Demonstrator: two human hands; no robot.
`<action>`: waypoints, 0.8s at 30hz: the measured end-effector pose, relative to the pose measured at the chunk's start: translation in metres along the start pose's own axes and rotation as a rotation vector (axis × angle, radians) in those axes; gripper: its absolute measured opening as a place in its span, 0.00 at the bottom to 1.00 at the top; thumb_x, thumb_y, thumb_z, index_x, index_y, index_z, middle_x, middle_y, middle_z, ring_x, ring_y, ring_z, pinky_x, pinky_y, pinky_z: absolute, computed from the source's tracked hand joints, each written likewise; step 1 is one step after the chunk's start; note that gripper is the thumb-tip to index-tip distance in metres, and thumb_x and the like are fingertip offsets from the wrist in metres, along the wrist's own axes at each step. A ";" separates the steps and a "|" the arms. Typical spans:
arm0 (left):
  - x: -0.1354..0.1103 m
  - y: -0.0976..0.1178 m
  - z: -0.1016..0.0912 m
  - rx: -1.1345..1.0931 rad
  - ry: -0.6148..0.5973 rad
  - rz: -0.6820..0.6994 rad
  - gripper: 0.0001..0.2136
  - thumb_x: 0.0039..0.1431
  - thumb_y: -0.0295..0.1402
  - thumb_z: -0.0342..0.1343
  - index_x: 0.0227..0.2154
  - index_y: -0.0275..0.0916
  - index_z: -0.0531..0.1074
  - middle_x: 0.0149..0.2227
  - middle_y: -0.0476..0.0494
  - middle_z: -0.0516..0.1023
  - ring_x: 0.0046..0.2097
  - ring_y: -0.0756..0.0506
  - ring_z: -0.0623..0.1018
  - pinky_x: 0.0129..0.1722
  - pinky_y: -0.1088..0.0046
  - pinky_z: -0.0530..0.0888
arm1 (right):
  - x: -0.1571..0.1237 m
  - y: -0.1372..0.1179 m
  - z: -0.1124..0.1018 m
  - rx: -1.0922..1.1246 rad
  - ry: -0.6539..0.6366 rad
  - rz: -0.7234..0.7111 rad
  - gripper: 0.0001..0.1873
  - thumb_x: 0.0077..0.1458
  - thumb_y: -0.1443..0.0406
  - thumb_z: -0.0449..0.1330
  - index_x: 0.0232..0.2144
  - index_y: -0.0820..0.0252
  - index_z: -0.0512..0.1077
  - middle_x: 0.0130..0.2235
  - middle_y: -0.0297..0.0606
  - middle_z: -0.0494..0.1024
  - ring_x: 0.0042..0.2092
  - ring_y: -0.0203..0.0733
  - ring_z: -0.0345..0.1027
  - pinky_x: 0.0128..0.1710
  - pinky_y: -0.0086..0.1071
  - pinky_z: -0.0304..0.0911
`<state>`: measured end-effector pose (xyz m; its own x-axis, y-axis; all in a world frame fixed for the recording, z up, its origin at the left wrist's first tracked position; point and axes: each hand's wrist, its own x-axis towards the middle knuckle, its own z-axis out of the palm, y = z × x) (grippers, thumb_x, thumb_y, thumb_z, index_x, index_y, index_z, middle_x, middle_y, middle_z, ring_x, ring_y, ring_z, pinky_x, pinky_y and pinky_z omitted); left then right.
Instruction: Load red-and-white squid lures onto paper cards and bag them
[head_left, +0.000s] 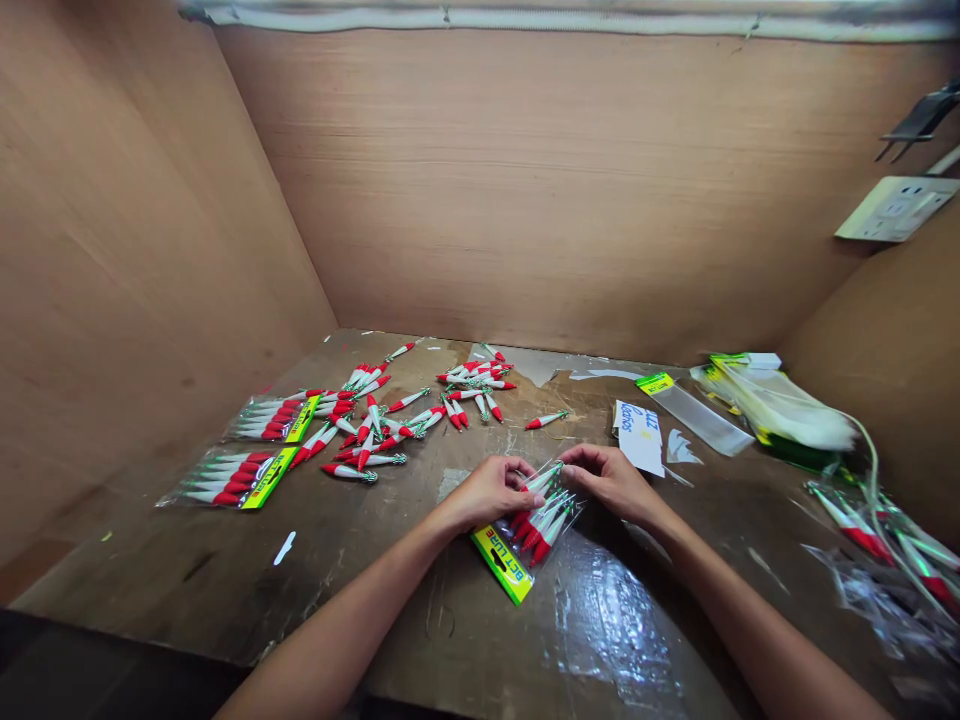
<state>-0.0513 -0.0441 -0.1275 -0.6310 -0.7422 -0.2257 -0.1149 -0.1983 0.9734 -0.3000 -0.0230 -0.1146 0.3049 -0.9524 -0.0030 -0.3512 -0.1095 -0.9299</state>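
A clear plastic bag with a yellow-green header card (504, 563) lies tilted on the table in front of me, its card end toward me. Several red and white fishing lures (546, 530) show inside it. My left hand (487, 492) is closed on the bag's left side, thumb over the upper lure. The fingers of my right hand (611, 482) pinch the green hook end of a lure (553, 474) at the bag's far end. Whether they also grip the plastic there I cannot tell.
Loose lures (390, 425) are heaped beyond my left hand. Two filled bags (232, 478) lie at the left. On the right are a handwritten paper (640, 437), a flat bag (701, 420), a stack of bags (795, 410), and more lures (855, 525) under a cable. Wooden walls enclose the table.
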 end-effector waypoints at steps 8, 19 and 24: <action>-0.002 0.002 0.001 -0.010 0.015 0.024 0.32 0.44 0.38 0.72 0.51 0.32 0.67 0.31 0.43 0.74 0.28 0.50 0.72 0.26 0.79 0.66 | 0.003 0.007 0.004 0.150 -0.047 0.068 0.23 0.60 0.51 0.60 0.43 0.66 0.69 0.31 0.37 0.72 0.29 0.33 0.62 0.28 0.27 0.54; 0.000 0.000 0.000 0.039 -0.008 0.059 0.31 0.47 0.38 0.71 0.52 0.32 0.68 0.31 0.43 0.75 0.29 0.49 0.72 0.28 0.79 0.66 | 0.001 0.006 0.003 0.127 -0.103 0.140 0.24 0.58 0.49 0.61 0.38 0.68 0.71 0.26 0.36 0.72 0.27 0.33 0.61 0.27 0.27 0.52; -0.001 0.001 0.002 0.045 0.019 0.047 0.30 0.48 0.39 0.70 0.52 0.30 0.68 0.31 0.41 0.75 0.27 0.50 0.70 0.26 0.79 0.63 | 0.002 0.005 0.004 0.112 -0.005 0.082 0.21 0.54 0.53 0.66 0.39 0.67 0.73 0.35 0.40 0.76 0.34 0.36 0.66 0.34 0.28 0.59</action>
<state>-0.0525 -0.0425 -0.1261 -0.6223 -0.7619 -0.1797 -0.1201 -0.1339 0.9837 -0.2969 -0.0245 -0.1205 0.2838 -0.9553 -0.0824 -0.2745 0.0014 -0.9616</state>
